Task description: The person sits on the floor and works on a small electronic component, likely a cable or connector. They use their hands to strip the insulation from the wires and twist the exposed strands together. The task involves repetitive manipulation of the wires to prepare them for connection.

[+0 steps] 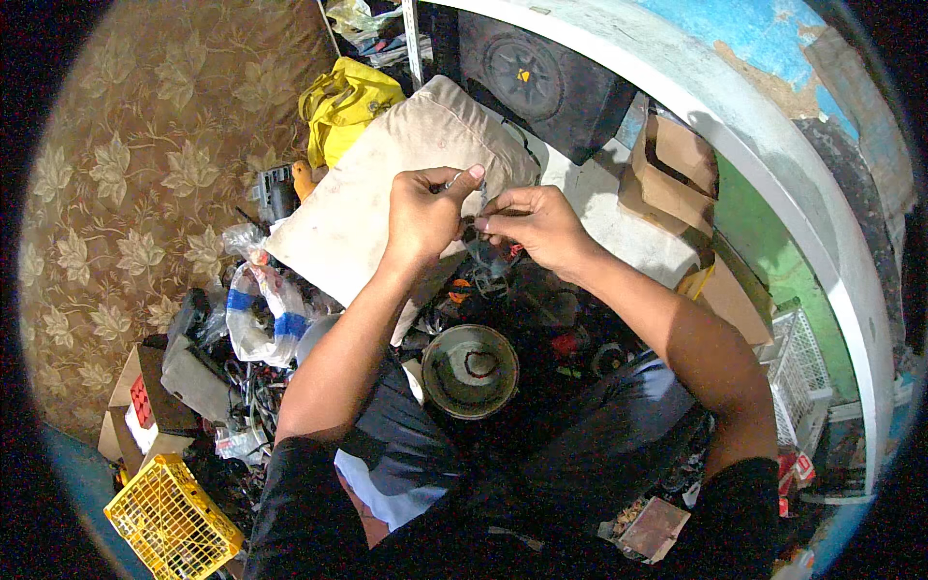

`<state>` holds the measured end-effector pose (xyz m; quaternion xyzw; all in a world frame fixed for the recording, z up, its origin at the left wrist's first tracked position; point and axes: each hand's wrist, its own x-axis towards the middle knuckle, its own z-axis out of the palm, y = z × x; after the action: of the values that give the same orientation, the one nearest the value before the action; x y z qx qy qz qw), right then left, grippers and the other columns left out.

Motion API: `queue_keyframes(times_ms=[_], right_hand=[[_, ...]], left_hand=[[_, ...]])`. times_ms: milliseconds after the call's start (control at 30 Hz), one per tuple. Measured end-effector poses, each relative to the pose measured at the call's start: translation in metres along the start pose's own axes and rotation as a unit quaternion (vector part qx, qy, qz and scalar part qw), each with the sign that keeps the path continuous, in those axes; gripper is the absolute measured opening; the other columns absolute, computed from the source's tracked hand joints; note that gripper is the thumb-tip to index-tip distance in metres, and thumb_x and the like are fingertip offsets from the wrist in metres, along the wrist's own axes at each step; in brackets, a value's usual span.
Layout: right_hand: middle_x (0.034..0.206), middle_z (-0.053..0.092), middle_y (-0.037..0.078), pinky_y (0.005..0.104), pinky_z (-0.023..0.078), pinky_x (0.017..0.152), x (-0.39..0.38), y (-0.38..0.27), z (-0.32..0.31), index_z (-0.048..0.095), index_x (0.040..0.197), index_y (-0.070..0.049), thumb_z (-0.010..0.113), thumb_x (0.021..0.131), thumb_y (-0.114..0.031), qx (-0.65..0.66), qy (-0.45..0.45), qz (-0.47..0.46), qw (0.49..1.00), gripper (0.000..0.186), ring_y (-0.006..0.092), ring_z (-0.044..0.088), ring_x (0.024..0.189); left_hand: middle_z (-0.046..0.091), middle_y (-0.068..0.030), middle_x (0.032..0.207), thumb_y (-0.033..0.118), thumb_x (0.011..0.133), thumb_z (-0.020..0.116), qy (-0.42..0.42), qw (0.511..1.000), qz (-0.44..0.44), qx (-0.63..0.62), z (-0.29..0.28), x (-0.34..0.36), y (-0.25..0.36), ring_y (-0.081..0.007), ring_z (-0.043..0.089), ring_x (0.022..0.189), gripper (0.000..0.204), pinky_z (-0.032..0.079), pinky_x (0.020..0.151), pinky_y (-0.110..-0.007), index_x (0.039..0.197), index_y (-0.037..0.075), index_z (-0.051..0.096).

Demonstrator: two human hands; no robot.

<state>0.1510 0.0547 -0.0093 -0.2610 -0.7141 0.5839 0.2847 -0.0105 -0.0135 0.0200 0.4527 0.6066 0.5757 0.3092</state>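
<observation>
Both hands are raised close together above the near edge of a pale beige cushion [377, 164]. My left hand [418, 220] is closed, its thumb pressed toward the curled fingers, with a small shiny bit showing by the thumb. Thumb and fingers of my right hand [541, 228] pinch together just right of it. Something small and thin seems to run between the fingertips, too small to name. Below the hands, a round metal bowl [435, 391] sits between my legs with a dark ring-like thing inside.
Dark tools and parts clutter the floor around the bowl. At left are a clear plastic bag with blue bands [287, 325], a yellow basket [174, 517] and a cardboard box [174, 387]. A yellow bag [353, 106], black speaker [541, 82], open carton [667, 174] and white crate [797, 372] stand around.
</observation>
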Motion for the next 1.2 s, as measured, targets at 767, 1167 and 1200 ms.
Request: queue_keyframes(times_ms=[767,1167,1200], right_hand=[[0.068,0.067,0.004,0.0241,0.048,0.053,0.002,-0.025,0.002,0.068,0.084,0.001,0.079,0.086,-0.01,-0.02,0.07,-0.073,0.995,0.015,0.0091,0.06,0.056],[0.068,0.044,-0.006,0.0239,0.035,0.05,-0.003,-0.04,-0.025,0.055,0.102,-0.006,0.063,0.099,-0.013,0.239,-0.021,0.06,0.969,0.011,0.0067,0.042,0.057],[0.066,0.041,-0.007,0.0239,0.032,0.047,-0.008,-0.047,-0.029,0.055,0.103,-0.006,0.062,0.099,-0.014,0.289,-0.041,0.109,0.95,0.011,0.0057,0.039,0.054]], left_hand=[[0.056,-0.002,0.052,0.023,0.093,0.073,-0.077,0.991,-0.001,-0.105,-0.029,-0.001,0.012,-0.009,0.048,0.041,0.029,0.035,0.041,-0.025,0.08,-0.003,0.074],[0.057,-0.0024,0.054,0.025,0.092,0.074,-0.031,0.999,0.023,-0.023,-0.017,0.004,0.008,-0.0082,0.046,0.041,0.029,0.033,0.039,-0.026,0.08,-0.001,0.076],[0.058,-0.0029,0.054,0.026,0.092,0.074,-0.019,1.0,0.024,-0.006,-0.016,0.005,0.008,-0.0081,0.045,0.041,0.029,0.032,0.039,-0.026,0.08,-0.001,0.076]])
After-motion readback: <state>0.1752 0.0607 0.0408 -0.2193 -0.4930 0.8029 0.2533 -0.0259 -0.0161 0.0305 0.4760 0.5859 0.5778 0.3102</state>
